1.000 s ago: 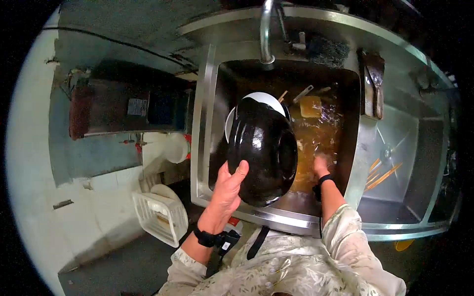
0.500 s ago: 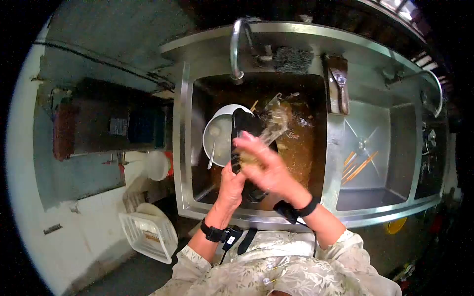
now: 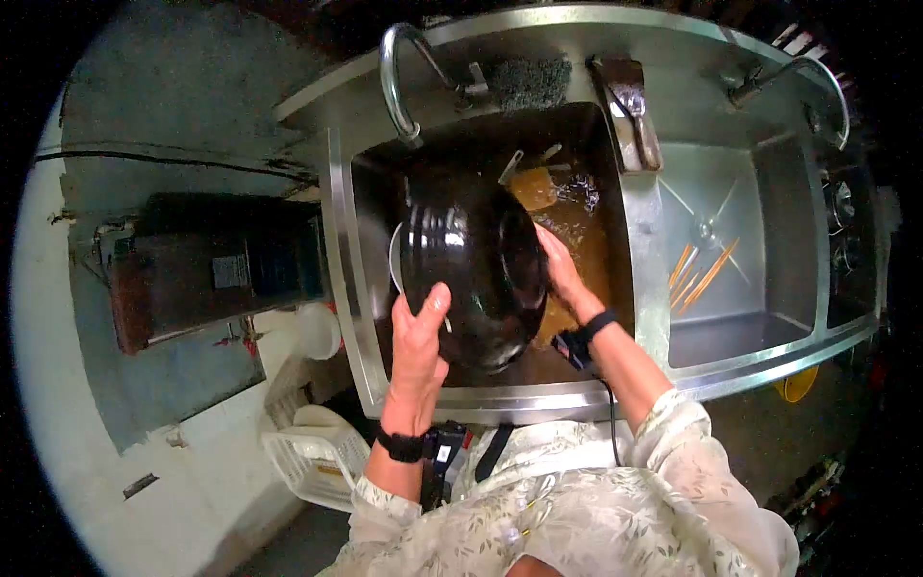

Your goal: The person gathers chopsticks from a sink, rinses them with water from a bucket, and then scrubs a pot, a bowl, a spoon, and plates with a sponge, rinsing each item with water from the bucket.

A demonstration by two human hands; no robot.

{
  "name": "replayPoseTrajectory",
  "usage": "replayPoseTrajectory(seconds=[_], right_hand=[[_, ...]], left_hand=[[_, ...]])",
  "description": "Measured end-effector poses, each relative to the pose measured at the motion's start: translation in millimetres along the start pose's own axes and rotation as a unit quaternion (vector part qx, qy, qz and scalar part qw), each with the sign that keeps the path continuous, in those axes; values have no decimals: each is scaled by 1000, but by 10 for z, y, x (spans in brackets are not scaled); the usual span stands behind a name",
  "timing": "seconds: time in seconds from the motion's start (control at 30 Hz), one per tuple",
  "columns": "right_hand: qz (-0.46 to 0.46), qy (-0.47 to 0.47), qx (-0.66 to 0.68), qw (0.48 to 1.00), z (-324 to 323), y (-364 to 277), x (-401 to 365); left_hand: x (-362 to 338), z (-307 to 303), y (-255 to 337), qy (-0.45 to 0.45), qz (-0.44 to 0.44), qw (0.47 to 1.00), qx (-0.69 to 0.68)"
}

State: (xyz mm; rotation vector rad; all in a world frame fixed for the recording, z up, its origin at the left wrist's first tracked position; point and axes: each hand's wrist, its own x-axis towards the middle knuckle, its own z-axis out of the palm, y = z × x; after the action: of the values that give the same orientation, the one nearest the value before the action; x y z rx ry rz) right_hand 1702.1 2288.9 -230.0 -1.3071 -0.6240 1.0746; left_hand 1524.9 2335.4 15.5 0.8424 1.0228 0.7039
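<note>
left fingers [image 3: 437,298] clamp a tilted bowl [image 3: 466,260], long axis away from them, base against right fingers [image 3: 556,256], their closure unclear; label [image 3: 230,271] left of both unreadable

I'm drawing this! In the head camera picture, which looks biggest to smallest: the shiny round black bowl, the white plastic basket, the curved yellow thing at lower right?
Largest to smallest:
1. Shiny round black bowl
2. White plastic basket
3. Curved yellow thing at lower right

text: none legible | label [image 3: 230,271] on dark box [image 3: 173,288]: too small to read
</note>
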Motion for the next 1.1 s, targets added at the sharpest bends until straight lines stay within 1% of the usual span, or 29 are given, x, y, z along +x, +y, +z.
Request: replayPoseTrajectory(seconds=[0.07, 0.1, 0.13, 0.17, 0.2, 0.27, 0.33, 0.4, 0.47, 0.5, 0.53, 0.57, 0.6, 0.63, 0.7, 0.73, 0.8, 0.83, 0.87, 0.9, 0.93, 0.97, 1.0, 1.03, 1.07, 1.1], right_hand=[[-22, 98, -16, 995, 206, -237, -392], [-20, 103, 50, 993, 273, -237, -531], [-22, 104, 52, 993, 337, -303, -625], [-53, 106, 1, 993, 404, -463, -718], [-83, 107, -50, 990, 462, -627, -805], [-141, 110, -150, 972, 586, -922, -889], [-197, 111, -196, 954, 641, -1099, -780], [-212, 39, -164, 963, 710, -1553, -581], [-297, 0, -186, 937, 863, -1789, -362], [-367, -4, -259, 893, 940, -1851, -287], [-433, -8, -332, 838, 1022, -1916, -249], [-404, -32, -259, 877, 1109, -2040, -341], [-409, -50, -249, 877, 1159, -2134, -432], [-407, -55, -259, 874, 1176, -2061, -488], [-407, -57, -273, 870, 1119, -1941, -546], [-407, -75, -267, 870, 1060, -1898, -617], [-402, -97, -258, 873, 921, -1773, -737], [-416, -78, -311, 851, 828, -1688, -770], [-427, -58, -363, 826, 729, -1586, -807], [-410, -39, -369, 833, 627, -1431, -833], [-373, -22, -372, 849, 501, -1400, -841], [-326, 12, -355, 876, 401, -1225, -808], [-314, 70, -311, 894, 318, -1019, -720], [-237, 66, -300, 922, 263, -911, -715], [-240, 71, -288, 924, 175, -546, -618], [-229, 51, -276, 932, 130, -361, -528]], left_hand=[[103, 34, -33, 35, 17, 997, -66], [136, 52, -39, 36, 16, 997, -64], [167, 70, -45, 40, 28, 994, -95], [191, 87, -56, 43, 40, 990, -125], [212, 106, -72, 41, 40, 991, -123], [248, 118, -110, 55, 48, 983, -168], [263, 102, -149, 43, 49, 983, -170], [261, 106, -139, 25, 55, 984, -168], [281, 97, -193, 37, 63, 986, -153], [282, 86, -191, 59, 68, 989, -119], [286, 46, -182, 69, 28, 991, -112], [211, 142, -159, 19, 76, 989, -125], [110, 225, -128, -28, 122, 982, -139], [187, 61, -214, -31, 121, 982, -139], [503, -422, -438, -196, 68, 950, -232], [527, -474, -407, -194, 65, 951, -232], [574, -547, -387, -201, -49, 939, -276], [436, -103, -177, 68, -40, 976, -203], [429, -67, -147, 70, -41, 976, -202], [427, -56, -142, 55, -25, 974, -220], [445, -62, -134, 40, -8, 970, -238], [459, -86, -119, 66, -7, 969, -238], [462, -117, -101, 70, -6, 969, -238], [452, -158, -83, 74, -2, 969, -236], [454, -202, -68, 77, 1, 969, -234], [501, -323, -119, 83, -3, 966, -243]])
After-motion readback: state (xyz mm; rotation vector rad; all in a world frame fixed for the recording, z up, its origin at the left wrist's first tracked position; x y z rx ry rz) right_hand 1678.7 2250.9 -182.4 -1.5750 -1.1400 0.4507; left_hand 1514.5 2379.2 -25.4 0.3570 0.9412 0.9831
